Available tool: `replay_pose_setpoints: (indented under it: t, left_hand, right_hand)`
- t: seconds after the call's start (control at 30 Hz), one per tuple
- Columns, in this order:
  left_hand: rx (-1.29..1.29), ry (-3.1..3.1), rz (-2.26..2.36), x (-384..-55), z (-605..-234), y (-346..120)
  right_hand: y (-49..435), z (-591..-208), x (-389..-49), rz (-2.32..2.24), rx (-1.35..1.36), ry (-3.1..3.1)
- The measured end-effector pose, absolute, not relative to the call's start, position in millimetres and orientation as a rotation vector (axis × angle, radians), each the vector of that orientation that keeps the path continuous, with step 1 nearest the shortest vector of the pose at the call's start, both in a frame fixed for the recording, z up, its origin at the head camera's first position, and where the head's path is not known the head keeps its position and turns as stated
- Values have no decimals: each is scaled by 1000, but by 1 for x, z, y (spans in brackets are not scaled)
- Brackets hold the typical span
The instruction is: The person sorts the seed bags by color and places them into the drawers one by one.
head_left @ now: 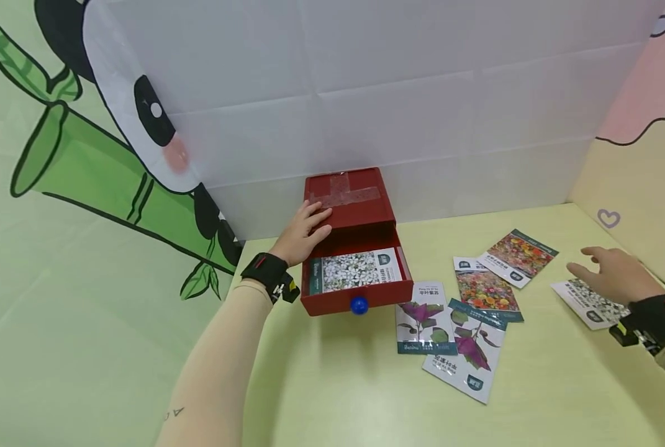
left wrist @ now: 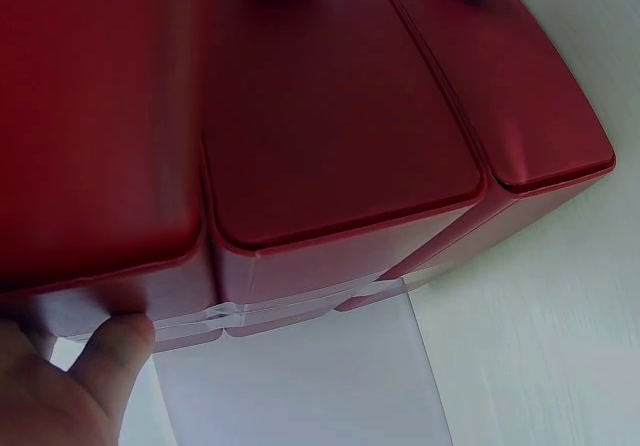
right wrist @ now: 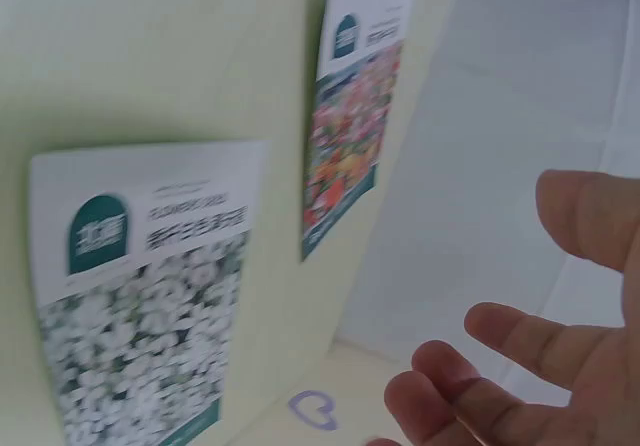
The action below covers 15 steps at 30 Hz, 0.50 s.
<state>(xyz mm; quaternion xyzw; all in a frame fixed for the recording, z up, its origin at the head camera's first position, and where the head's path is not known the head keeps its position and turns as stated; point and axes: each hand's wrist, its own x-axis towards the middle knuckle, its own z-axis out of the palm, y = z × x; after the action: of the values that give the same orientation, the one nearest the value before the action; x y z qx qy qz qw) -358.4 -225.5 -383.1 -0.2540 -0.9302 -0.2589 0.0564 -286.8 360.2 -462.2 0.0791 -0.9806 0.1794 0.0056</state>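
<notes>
A red drawer box (head_left: pixel 360 214) stands against the back wall, its top drawer (head_left: pixel 332 303) pulled out. Inside that drawer lies a seed packet with white flowers (head_left: pixel 354 271). My left hand (head_left: pixel 301 236) rests on the box's left top edge with fingers extended; the left wrist view shows a thumb (left wrist: pixel 115 356) against the box's side. At the right, my right hand (head_left: pixel 617 276) hovers over another white-flower seed packet (head_left: pixel 583 302), fingers spread and holding nothing. In the right wrist view that packet lies flat on the table, apart from the fingers (right wrist: pixel 540 346).
Two orange-flower packets (head_left: pixel 519 254) overlap in the middle right of the table (head_left: pixel 366 397). Two purple-leaf packets (head_left: pixel 421 320) overlap nearer the front, beside the drawer. Clear tape crosses the box, and a blue knob (head_left: pixel 359 305) sticks out from the drawer front.
</notes>
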Motion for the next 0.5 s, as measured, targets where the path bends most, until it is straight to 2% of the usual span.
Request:
replay_pose_setpoints:
  t: [0.27, 0.5]
  left_hand:
    - [-686, -2826, -737, -350, -382, -239]
    - [-730, -2840, -716, -366, -386, -216]
  right_hand:
    - [388, -503, -304, 420, 248, -3221]
    - [408, -527, -293, 450, 146, -3273]
